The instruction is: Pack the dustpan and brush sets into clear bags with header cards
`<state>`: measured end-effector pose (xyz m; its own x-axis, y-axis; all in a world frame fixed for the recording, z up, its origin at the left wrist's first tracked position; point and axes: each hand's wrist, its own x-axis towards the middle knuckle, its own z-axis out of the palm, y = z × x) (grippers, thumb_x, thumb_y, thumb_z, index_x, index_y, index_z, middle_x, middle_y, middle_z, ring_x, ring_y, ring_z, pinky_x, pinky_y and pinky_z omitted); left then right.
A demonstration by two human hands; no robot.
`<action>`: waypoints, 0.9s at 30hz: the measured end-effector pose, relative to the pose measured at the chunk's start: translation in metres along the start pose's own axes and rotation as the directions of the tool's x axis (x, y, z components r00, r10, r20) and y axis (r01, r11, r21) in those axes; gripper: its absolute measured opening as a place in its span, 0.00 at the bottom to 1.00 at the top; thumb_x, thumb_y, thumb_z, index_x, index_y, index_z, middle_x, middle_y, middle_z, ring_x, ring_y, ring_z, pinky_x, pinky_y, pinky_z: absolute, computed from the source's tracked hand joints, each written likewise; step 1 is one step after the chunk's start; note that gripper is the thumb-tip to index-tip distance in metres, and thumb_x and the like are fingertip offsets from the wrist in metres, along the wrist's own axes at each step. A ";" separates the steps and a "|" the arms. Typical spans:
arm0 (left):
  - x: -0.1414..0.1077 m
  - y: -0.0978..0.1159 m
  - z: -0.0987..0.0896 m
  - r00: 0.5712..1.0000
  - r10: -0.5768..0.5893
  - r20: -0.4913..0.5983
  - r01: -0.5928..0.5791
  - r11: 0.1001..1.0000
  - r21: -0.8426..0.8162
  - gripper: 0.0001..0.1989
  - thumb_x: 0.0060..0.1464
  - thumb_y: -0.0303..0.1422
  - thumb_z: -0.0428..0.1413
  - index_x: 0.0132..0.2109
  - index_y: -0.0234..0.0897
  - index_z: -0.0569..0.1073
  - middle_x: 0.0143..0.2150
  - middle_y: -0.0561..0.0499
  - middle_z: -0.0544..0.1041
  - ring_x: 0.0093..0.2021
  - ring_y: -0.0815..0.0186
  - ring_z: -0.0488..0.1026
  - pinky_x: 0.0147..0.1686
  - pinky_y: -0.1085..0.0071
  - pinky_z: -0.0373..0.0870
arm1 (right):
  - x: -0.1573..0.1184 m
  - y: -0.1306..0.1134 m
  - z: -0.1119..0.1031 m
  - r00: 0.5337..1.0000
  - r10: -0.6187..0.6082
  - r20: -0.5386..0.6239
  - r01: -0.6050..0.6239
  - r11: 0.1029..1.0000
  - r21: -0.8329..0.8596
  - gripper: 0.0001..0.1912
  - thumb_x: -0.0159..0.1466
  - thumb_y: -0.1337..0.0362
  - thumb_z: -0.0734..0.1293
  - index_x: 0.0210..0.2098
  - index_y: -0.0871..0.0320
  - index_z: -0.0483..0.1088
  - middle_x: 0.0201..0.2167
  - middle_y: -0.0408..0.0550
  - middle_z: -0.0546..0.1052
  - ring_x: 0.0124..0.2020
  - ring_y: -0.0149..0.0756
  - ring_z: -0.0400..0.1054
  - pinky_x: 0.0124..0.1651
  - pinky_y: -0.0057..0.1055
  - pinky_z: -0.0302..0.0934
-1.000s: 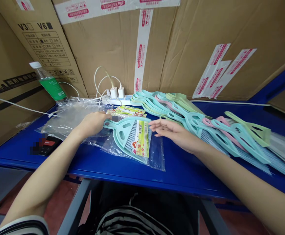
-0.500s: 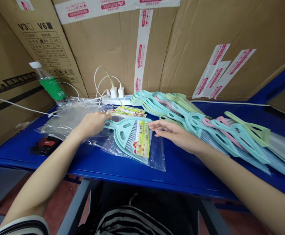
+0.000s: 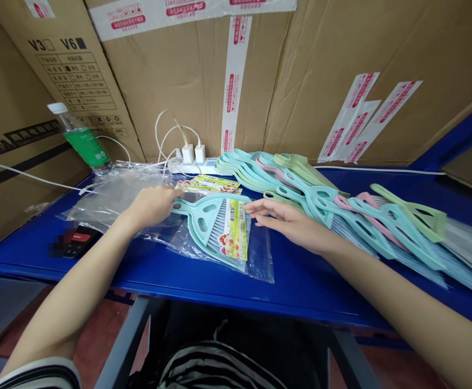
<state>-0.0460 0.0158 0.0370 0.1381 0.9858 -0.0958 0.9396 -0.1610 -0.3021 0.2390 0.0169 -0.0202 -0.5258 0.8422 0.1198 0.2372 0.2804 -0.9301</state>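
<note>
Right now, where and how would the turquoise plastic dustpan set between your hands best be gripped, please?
Probably by the narrow handle, from the left: the turquoise plastic dustpan set lies with its handle toward the left hand, while its wide end carries bristles and a yellow-green printed card.

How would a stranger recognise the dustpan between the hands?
Find the blue table, then the left hand and the right hand. Between them lies a turquoise dustpan; unlike the dustpans piled to the right, it shows a printed card over grey bristles.
</note>
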 end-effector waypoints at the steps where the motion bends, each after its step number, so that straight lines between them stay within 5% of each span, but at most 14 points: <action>1: 0.000 0.000 0.000 1.000 -0.002 -0.004 0.002 1.000 0.002 0.22 0.59 0.26 0.42 0.53 0.44 0.75 0.52 0.47 0.80 0.48 0.57 0.78 0.41 0.66 0.72 | 0.000 0.000 0.000 1.000 0.003 0.002 -0.003 1.000 -0.004 0.13 0.60 0.61 0.66 0.44 0.52 0.74 0.50 0.48 0.76 0.51 0.42 0.70 0.60 0.49 0.61; 15: -0.004 0.003 -0.002 0.999 -0.037 -0.012 0.038 0.998 0.044 0.22 0.59 0.26 0.43 0.52 0.45 0.75 0.50 0.48 0.81 0.47 0.56 0.79 0.39 0.66 0.72 | 0.000 -0.001 0.000 0.998 0.051 0.024 -0.051 0.999 0.000 0.15 0.62 0.60 0.63 0.47 0.55 0.72 0.51 0.52 0.74 0.48 0.39 0.70 0.52 0.44 0.68; 27: -0.001 0.005 0.002 0.995 -0.076 -0.062 0.079 0.996 0.052 0.21 0.60 0.26 0.42 0.53 0.40 0.75 0.49 0.41 0.80 0.47 0.49 0.79 0.39 0.60 0.73 | 0.000 0.001 0.002 0.975 0.009 0.221 -0.024 0.998 0.065 0.14 0.65 0.60 0.62 0.48 0.57 0.69 0.44 0.50 0.73 0.37 0.32 0.72 0.43 0.36 0.69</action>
<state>-0.0418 0.0141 0.0340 0.0858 0.9962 -0.0135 0.9300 -0.0849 -0.3576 0.2377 0.0161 -0.0216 -0.6910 0.7222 0.0314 0.1961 0.2291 -0.9535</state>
